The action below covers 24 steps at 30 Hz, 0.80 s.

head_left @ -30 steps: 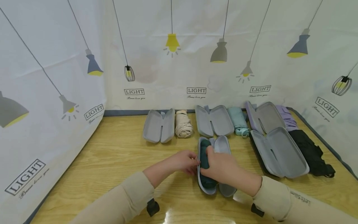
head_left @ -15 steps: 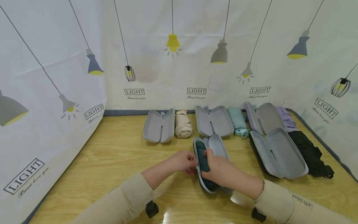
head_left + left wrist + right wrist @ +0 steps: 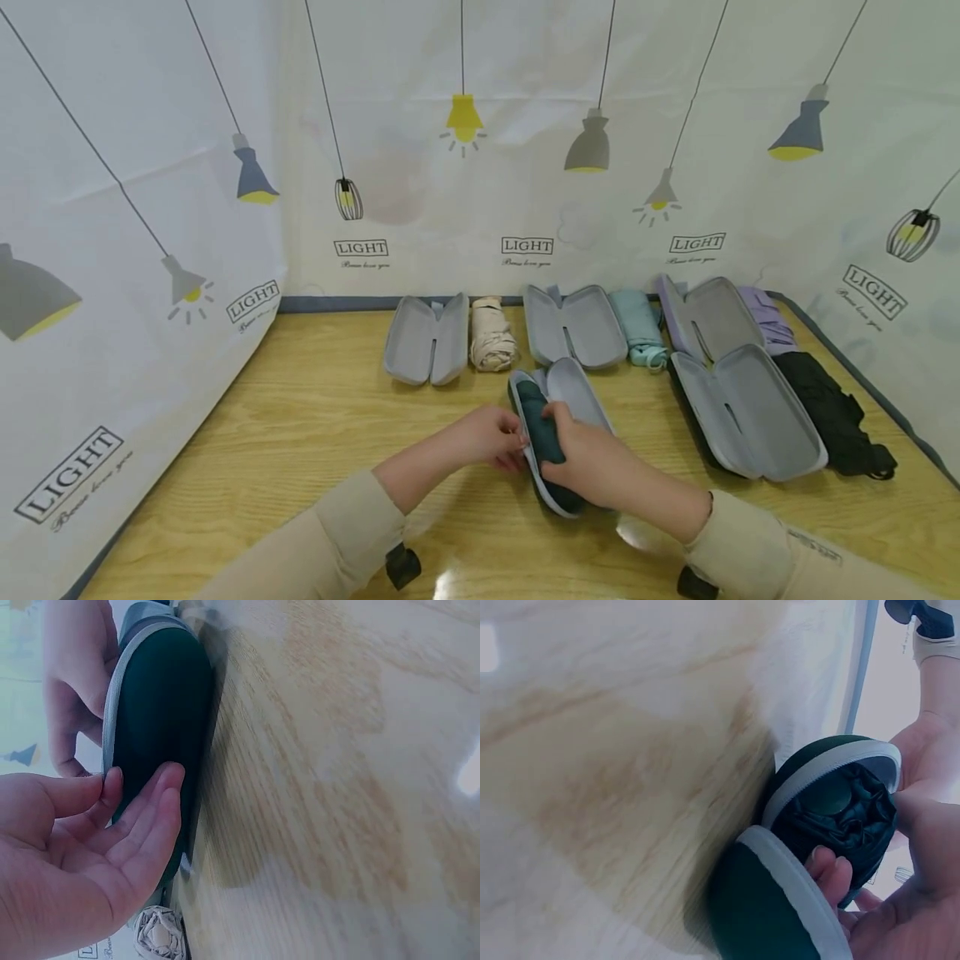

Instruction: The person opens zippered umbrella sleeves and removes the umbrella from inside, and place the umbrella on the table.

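A dark green folded umbrella (image 3: pixel 534 407) lies lengthwise in the left half of an open zip case (image 3: pixel 576 390) with a grey lining. My right hand (image 3: pixel 596 462) grips the umbrella from above, its fingers reaching between the two halves of the case. In the right wrist view the umbrella's bunched fabric end (image 3: pixel 866 825) shows inside the zipped rim. My left hand (image 3: pixel 489 435) pinches the case's left rim between thumb and finger. Its other fingers lie along the green outer shell (image 3: pixel 161 705) in the left wrist view.
Along the back stand more open cases: a grey one (image 3: pixel 409 342), another (image 3: pixel 596 325) and a purple-edged one (image 3: pixel 723 312). Beside them lie beige (image 3: pixel 492 333), light blue (image 3: pixel 636 325) and purple (image 3: pixel 768 321) folded umbrellas. At right are a black-shelled case (image 3: pixel 776 408) and black umbrella (image 3: pixel 832 412).
The green case's far end has swung left, so the case now lies slanted, with the umbrella in it. Both hands keep their hold.
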Each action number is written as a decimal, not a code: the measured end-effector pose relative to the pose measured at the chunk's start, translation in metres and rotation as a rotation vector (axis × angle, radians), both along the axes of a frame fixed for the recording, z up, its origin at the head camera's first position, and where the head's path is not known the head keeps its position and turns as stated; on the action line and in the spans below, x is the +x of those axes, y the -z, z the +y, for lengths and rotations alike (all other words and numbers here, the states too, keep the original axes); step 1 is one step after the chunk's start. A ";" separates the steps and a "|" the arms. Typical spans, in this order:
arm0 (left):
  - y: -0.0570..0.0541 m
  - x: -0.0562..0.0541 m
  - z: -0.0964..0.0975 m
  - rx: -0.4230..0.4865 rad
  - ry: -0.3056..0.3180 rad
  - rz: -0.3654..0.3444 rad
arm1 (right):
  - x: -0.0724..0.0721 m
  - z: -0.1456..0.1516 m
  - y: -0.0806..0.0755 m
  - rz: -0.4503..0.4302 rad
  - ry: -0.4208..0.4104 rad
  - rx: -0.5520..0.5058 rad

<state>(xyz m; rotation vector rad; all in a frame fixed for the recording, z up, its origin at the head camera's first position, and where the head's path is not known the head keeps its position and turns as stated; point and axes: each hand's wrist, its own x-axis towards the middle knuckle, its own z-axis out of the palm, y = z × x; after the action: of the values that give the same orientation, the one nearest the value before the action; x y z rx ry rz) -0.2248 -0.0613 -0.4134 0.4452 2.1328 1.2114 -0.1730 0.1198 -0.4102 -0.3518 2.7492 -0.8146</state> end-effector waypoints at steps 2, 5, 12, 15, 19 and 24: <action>-0.001 0.000 -0.004 0.001 0.009 0.002 | 0.002 0.001 -0.002 -0.001 -0.001 -0.023; -0.003 -0.001 -0.011 0.002 0.010 0.012 | 0.005 0.003 -0.004 0.002 0.003 -0.053; -0.005 -0.002 -0.025 0.013 0.005 0.025 | 0.012 0.008 -0.014 -0.010 0.055 -0.104; -0.004 -0.003 -0.030 0.013 0.001 0.032 | 0.016 0.012 -0.021 0.011 0.081 -0.138; -0.004 -0.004 -0.035 0.007 -0.010 0.042 | 0.020 0.020 -0.030 0.078 0.112 -0.184; -0.005 -0.004 -0.040 -0.003 -0.014 0.055 | 0.021 0.036 -0.042 0.145 0.137 -0.216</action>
<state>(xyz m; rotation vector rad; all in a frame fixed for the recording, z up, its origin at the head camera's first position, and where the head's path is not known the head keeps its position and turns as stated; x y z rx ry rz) -0.2286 -0.1016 -0.4083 0.4682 2.1875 1.2167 -0.1517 0.1555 -0.3684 -0.2743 2.8505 -1.1697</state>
